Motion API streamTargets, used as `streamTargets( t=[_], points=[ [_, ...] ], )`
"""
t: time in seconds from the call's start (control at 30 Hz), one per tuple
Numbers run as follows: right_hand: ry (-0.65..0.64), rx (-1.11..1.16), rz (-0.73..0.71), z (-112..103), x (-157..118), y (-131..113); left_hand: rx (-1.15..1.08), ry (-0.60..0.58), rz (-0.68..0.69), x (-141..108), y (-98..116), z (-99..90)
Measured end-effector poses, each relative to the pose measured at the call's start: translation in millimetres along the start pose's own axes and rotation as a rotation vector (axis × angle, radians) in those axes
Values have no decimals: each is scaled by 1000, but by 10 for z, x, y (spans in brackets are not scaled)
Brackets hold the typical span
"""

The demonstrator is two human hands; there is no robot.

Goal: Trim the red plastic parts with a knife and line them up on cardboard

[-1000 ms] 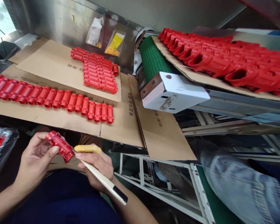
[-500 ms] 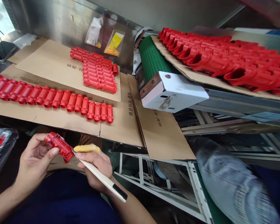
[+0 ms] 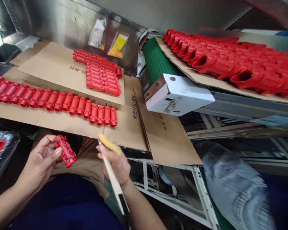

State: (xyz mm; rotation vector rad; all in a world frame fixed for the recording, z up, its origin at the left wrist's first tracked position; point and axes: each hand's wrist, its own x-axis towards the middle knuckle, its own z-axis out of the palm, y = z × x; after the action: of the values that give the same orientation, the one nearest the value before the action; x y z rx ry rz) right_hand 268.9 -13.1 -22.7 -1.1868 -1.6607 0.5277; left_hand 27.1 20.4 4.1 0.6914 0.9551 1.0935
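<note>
My left hand [image 3: 44, 156] grips a red plastic tubular part [image 3: 66, 151] between thumb and fingers, with its recessed side facing up. To the right of it, apart from the part, my right hand [image 3: 116, 161] is closed around a white-handled tool [image 3: 113, 180] with a black end. A yellow finger cover [image 3: 109, 144] is on one finger of that hand, beside the tool's small metal tip. Beyond both hands, a long row of red tubular parts [image 3: 67, 101] lies on the cardboard [image 3: 62, 123].
More red parts [image 3: 103, 73] are grouped on a raised cardboard sheet. Two small bags [image 3: 118, 44] lie behind them. At the right, a green conveyor [image 3: 157, 60] carries many red parts on cardboard. A person's denim-covered leg [image 3: 232, 182] is at lower right. A plastic-lined bin [image 3: 8, 143] stands at left.
My right hand has moved right, taking the tool's tip away from the red part. The red part in my left hand has shifted slightly right and turned more upright.
</note>
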Motion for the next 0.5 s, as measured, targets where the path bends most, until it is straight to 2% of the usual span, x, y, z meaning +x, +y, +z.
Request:
streamTargets(
  t=[0.07,0.1,0.27,0.5],
  points=[
    [177,38,-28,50,2,-92,4,9,39,-16,-18,24],
    [212,75,-52,87,14,-156,21,15,70,-26,-32,35],
    [83,160,-163,281,120,-383,229,4,227,-67,-81,57],
    [115,172,-230,388,146,-331,318,-5,293,-84,-67,102]
  ],
)
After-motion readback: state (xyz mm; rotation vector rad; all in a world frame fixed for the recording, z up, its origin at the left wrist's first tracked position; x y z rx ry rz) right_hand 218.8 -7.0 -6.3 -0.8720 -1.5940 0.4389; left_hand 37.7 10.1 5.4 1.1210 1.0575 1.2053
